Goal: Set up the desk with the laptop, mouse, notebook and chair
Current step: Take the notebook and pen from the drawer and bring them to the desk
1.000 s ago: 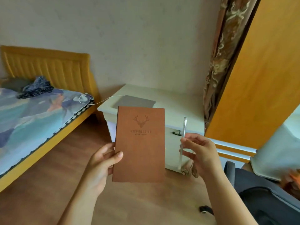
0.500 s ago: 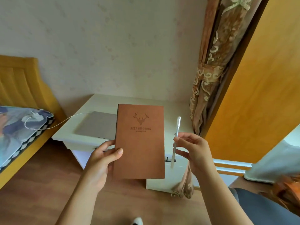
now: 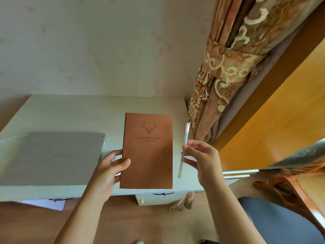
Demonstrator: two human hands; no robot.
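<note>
Above the pale desk [image 3: 73, 111], the left hand [image 3: 107, 171] grips a brown notebook [image 3: 148, 152] and the right hand [image 3: 202, 159] pinches a pen [image 3: 183, 148]. On the desk lies a closed grey laptop [image 3: 51, 155], with a curtain [image 3: 225, 71] hanging beside the wall [image 3: 105, 41].

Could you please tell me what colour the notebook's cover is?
Brown, with a stamped deer head, on the notebook; head view.

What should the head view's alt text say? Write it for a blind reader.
A person's left hand holds a closed brown notebook above a pale desk, while the right hand holds a clear pen. A closed grey laptop lies on the desk's left; a patterned curtain hangs at right.
</note>
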